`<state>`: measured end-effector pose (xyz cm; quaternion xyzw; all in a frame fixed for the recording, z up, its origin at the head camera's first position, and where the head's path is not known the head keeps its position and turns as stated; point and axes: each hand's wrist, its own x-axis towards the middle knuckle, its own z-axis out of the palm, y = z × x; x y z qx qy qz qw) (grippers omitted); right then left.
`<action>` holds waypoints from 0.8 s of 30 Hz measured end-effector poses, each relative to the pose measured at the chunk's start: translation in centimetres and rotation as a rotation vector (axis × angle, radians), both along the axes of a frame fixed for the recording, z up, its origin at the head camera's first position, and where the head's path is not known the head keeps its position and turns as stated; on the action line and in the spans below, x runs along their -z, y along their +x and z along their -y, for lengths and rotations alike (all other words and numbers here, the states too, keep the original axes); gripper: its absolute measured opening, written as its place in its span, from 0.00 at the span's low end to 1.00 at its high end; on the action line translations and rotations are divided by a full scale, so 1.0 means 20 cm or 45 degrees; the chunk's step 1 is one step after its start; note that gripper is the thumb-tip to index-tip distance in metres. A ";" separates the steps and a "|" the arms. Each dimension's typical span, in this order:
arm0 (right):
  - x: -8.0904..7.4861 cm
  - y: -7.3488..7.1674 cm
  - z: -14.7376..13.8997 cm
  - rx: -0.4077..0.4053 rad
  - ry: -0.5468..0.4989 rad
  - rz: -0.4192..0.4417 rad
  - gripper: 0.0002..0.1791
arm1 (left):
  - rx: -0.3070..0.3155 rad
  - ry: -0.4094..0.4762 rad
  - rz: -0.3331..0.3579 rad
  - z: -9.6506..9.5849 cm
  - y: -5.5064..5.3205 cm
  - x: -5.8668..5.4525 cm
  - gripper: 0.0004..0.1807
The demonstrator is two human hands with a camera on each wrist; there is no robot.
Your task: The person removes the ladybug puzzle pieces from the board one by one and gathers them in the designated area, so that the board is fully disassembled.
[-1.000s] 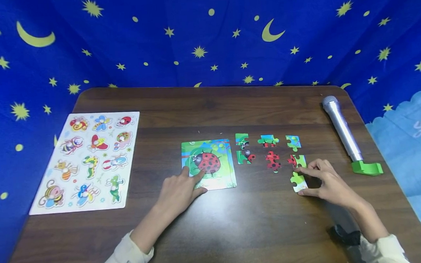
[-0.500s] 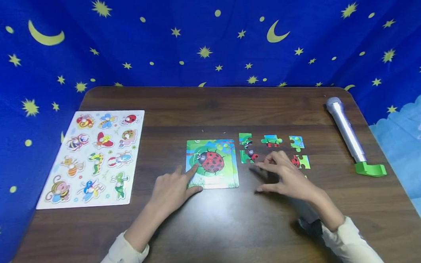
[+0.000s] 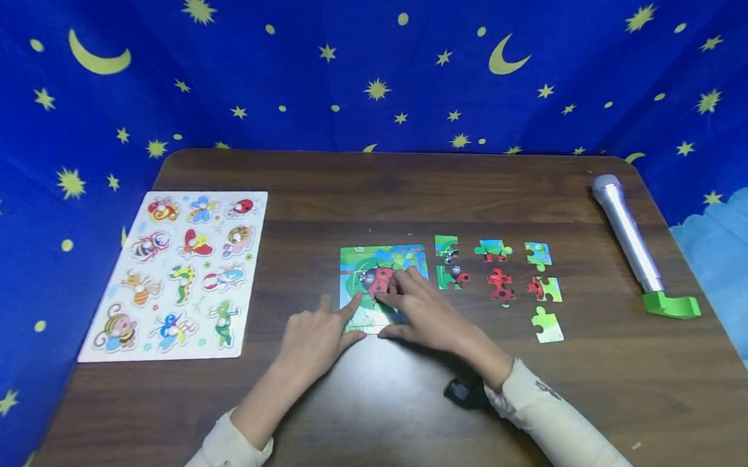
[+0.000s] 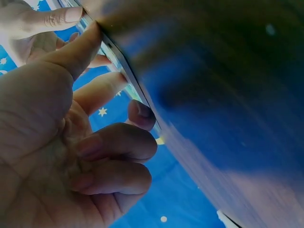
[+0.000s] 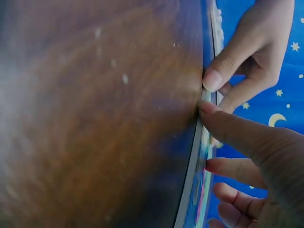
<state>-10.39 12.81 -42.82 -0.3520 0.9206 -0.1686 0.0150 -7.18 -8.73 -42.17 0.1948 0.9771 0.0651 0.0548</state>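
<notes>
A square ladybug jigsaw puzzle (image 3: pixel 365 258) lies on the table in front of both hands. My left hand (image 3: pixel 313 346) is at its near left corner; the index finger rests on the picture and the thumb touches the near edge. My right hand (image 3: pixel 429 315) reaches over its right side, fingertips on the ladybug and thumb at the near edge, hiding part of the picture. In the right wrist view, both thumbs meet the puzzle's edge (image 5: pixel 190 183) close together. Several loose pieces, among them a red ladybug piece (image 3: pixel 500 285) and a green piece (image 3: pixel 547 325), lie right of it.
A white insect peg board (image 3: pixel 179 272) lies at the left. On the right is a silver microphone (image 3: pixel 628 231) with a green base (image 3: pixel 672 304). A blue star-and-moon cloth (image 3: pixel 314 67) hangs behind the brown table (image 3: pixel 359 192).
My right hand has moved left from the loose pieces onto the puzzle, carrying no visible piece. My left hand stays at the puzzle. The head view has shifted slightly.
</notes>
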 end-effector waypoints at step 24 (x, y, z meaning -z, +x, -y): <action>0.05 0.01 -0.02 0.173 -0.245 0.108 0.30 | -0.008 0.012 -0.028 -0.01 0.00 0.00 0.34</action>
